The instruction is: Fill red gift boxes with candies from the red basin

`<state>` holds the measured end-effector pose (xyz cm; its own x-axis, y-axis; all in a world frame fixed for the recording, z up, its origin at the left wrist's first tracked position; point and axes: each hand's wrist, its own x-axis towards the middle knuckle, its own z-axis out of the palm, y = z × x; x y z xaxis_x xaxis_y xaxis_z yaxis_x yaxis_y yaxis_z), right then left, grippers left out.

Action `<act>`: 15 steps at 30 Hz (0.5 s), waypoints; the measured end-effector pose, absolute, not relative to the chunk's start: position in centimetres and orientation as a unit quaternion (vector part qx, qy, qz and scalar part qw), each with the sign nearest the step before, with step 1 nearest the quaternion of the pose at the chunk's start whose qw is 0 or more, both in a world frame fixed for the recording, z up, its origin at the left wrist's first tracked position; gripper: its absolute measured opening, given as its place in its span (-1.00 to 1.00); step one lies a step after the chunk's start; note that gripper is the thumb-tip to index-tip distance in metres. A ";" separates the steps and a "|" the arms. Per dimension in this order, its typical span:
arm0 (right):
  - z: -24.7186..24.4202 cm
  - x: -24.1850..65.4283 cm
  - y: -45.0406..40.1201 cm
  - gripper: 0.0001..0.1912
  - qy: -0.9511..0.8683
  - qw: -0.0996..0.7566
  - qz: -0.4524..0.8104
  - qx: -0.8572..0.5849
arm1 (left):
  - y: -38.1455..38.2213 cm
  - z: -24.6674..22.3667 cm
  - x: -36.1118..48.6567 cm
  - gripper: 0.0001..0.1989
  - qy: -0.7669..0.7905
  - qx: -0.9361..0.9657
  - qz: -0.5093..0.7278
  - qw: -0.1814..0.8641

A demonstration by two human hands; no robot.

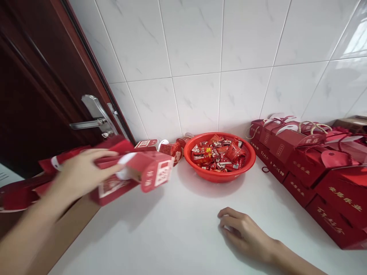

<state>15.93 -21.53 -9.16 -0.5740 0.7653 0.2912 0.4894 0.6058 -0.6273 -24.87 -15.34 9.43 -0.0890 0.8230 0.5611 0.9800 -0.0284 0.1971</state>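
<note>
My left hand (pixel 86 170) is closed on the top of a red paper gift box (pixel 156 172) with white printed panels. The box is tilted above the left part of the white table (pixel 172 236), and hand and box are slightly blurred. My right hand (pixel 243 233) rests on the tabletop with its fingers loosely bent and nothing in them. Beyond it sits a red plastic basket (pixel 218 177), filled with small red-wrapped candies (pixel 219 152).
On the right, red gift boxes (pixel 323 191) with rope handles are stacked along the wall. At the left edge, a cardboard carton (pixel 77 225) has more red boxes (pixel 23 191) over it. Small red packages (pixel 172 149) lie by the tiled wall, near a dark door (pixel 43 76).
</note>
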 end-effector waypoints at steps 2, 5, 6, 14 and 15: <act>-9.0 16.1 -21.3 -0.78 -0.838 0.273 0.281 -0.380 | -14.2 7.7 -22.8 -0.28 -0.671 -0.688 -0.266 0.079; -8.2 16.3 -20.4 -0.81 -0.829 0.285 0.306 -0.370 | -12.4 4.7 -19.5 -0.34 -0.638 -0.719 -0.273 0.036; -7.8 16.4 -20.0 -0.81 -0.831 0.294 0.304 -0.362 | -12.0 4.0 -18.7 -0.36 -0.627 -0.726 -0.283 0.016; -2.7 13.8 -15.8 -0.80 -0.802 0.435 0.244 -0.330 | -14.0 4.1 -16.9 -0.64 -0.546 -0.719 -0.423 0.078; -1.9 13.3 -15.2 -0.79 -0.791 0.449 0.247 -0.334 | -14.3 4.4 -16.5 -0.68 -0.527 -0.720 -0.440 0.103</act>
<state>13.27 -15.22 -1.94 -0.3749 0.7497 0.5453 0.3065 0.6554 -0.6903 -16.49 -14.32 4.40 0.0584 0.6685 0.7415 0.8490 -0.4240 0.3154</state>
